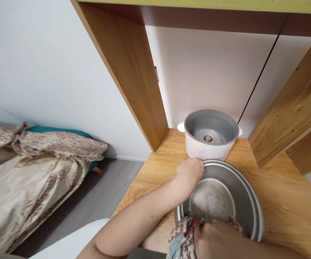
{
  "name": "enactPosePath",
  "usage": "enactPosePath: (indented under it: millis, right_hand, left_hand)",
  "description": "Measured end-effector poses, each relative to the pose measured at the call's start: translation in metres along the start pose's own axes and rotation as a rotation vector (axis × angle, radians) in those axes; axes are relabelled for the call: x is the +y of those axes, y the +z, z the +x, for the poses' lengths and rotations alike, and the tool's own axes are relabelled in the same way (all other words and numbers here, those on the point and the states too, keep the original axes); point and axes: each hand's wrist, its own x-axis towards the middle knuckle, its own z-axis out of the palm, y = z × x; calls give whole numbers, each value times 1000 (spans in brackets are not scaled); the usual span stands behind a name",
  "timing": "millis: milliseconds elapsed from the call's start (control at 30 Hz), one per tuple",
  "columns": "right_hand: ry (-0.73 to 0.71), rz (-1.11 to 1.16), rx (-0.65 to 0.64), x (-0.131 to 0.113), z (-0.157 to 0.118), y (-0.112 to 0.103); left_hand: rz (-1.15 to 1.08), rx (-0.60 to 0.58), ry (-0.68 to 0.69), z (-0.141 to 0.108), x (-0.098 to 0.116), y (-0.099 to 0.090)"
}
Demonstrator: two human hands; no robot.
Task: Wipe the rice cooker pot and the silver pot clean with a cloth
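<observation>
A wide, round grey metal pot (242,201) with a double-ringed rim lies on the wooden tabletop, its middle circle dull and stained. My left hand (192,174) is closed on the pot's far left rim. At the near side, my right hand (212,239) grips a brown-and-white patterned cloth (182,233) with a red edge and a pale blue patch. That cloth rests against the pot, and part of it is hidden under my fingers. Just behind stands a white rice cooker body (209,147), lidless, with a grey inside and a round metal button at its bottom.
Wooden uprights (125,68) flank the tabletop (285,201), and a yellow-green-edged shelf (198,5) spans above. A black cord (259,77) runs down the back panel. A white curved surface (71,242) is at lower left. Farther left, a fabric-covered sofa or bed (42,180) stands by the wall.
</observation>
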Motion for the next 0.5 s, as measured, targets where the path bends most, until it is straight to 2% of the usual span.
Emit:
enactPosePath:
  millis: [133,333,500]
  right_hand:
    - [81,24,-126,-5,2,-14]
    - [0,-53,-290,-20,8,-59]
    - [92,17,-327,-22,9,-81]
  left_hand:
    - [9,26,10,0,-1,1]
    - [21,82,24,1,-4,6]
    - [14,99,26,2,-5,9]
